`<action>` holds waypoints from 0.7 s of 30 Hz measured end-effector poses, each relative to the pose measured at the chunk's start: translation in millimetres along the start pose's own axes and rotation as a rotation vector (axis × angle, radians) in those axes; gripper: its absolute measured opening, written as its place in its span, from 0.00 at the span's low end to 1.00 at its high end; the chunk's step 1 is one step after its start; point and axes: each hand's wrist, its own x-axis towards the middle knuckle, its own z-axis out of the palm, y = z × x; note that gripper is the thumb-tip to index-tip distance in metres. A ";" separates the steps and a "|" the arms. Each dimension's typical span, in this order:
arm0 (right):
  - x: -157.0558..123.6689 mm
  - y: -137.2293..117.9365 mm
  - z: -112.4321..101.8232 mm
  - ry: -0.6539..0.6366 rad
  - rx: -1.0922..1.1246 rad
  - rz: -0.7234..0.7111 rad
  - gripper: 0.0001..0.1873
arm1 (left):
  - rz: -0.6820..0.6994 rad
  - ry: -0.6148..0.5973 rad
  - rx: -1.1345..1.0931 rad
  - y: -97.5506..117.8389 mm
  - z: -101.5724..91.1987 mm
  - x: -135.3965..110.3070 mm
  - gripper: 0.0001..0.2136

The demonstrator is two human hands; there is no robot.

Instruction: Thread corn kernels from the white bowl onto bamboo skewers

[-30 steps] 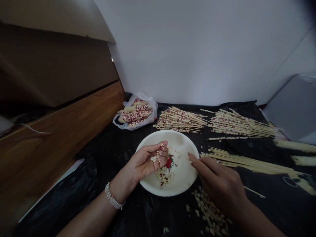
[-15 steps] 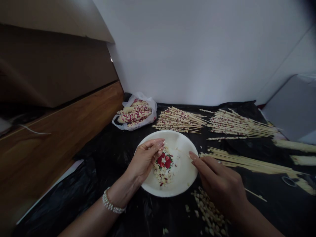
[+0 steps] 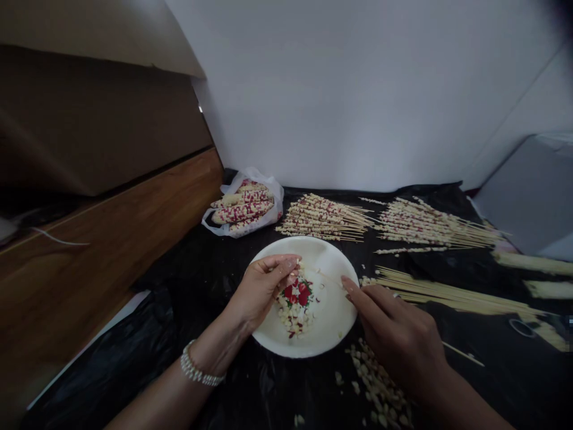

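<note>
My left hand (image 3: 262, 289) is over the left side of a white bowl (image 3: 329, 337), thumb and forefinger pinched on a pale corn kernel (image 3: 299, 263). My right hand (image 3: 400, 325), over the bowl's right rim, grips a thin wooden skewer (image 3: 330, 278). The skewer's tip points left at my left fingertips, with a small gap between, and a pale bit sits near it. Its other end (image 3: 463, 354) sticks out behind my right hand. Loose corn kernels (image 3: 293, 316), some with dark red bits, lie in the bowl around a printed red flower (image 3: 298, 291).
Behind the bowl lie a plastic bag of speckled corn cobs (image 3: 244, 209) and two piles of kernel-threaded skewers (image 3: 317, 218). Bare skewers (image 3: 430, 286) and stripped cobs (image 3: 532, 263) are at right. Pale kernels (image 3: 380, 382) are heaped on black plastic sheeting (image 3: 250, 388).
My left fingertips have shifted slightly right, closer to the skewer's tip. The right hand keeps its grip on the skewer, and the whole view has drifted a little.
</note>
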 end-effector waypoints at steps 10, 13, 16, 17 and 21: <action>2.6 -4.0 0.1 0.022 0.052 0.029 0.24 | 0.014 0.022 -0.028 -4.4 5.6 -5.3 0.08; 3.6 -5.6 -1.1 0.002 0.090 0.058 0.25 | 0.020 -0.001 -0.034 -4.9 8.3 -7.8 0.08; 4.6 -6.5 -1.7 -0.003 0.132 0.073 0.25 | -0.005 -0.006 -0.051 -5.5 9.0 -8.8 0.08; 4.8 -6.8 -1.8 -0.001 0.143 0.079 0.24 | -0.015 -0.008 -0.053 -6.2 9.1 -9.2 0.08; 4.2 -8.4 -1.6 -0.024 0.179 0.063 0.24 | -0.091 -0.075 -0.039 -11.1 10.6 -12.8 0.08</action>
